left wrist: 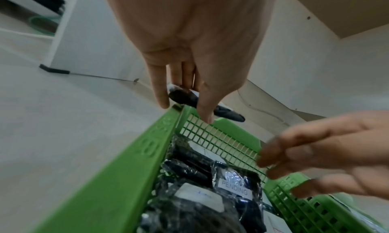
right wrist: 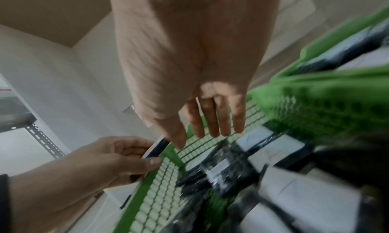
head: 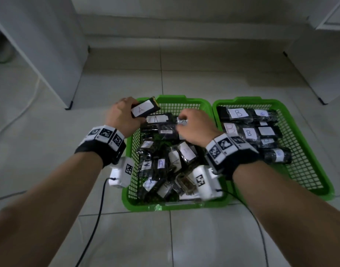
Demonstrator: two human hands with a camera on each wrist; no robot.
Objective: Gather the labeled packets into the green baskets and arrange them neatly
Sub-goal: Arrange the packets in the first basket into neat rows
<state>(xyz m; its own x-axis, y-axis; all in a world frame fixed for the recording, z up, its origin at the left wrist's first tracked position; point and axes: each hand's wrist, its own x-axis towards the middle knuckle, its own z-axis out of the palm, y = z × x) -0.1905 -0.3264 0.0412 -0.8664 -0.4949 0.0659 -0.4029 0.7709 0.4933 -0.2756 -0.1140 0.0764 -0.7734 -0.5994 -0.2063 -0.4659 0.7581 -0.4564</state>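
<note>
Left hand [head: 121, 116] gripped an A-labeled packet [head: 144, 109] above the far-left corner of the left green basket [head: 129, 199]. Right hand [head: 194, 128] hovered over the far end of that basket, fingers loosely extended, nothing held. Left basket held a jumbled pile of A packets [head: 161, 164]. Right green basket [head: 319, 176], touching it, held B packets [head: 248, 132] in rows.

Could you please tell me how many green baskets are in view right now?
2. The left green basket sits under both hands and holds the A-labelled packets; the right green basket stands beside it with the B-labelled packets. Neither is hidden.
</note>
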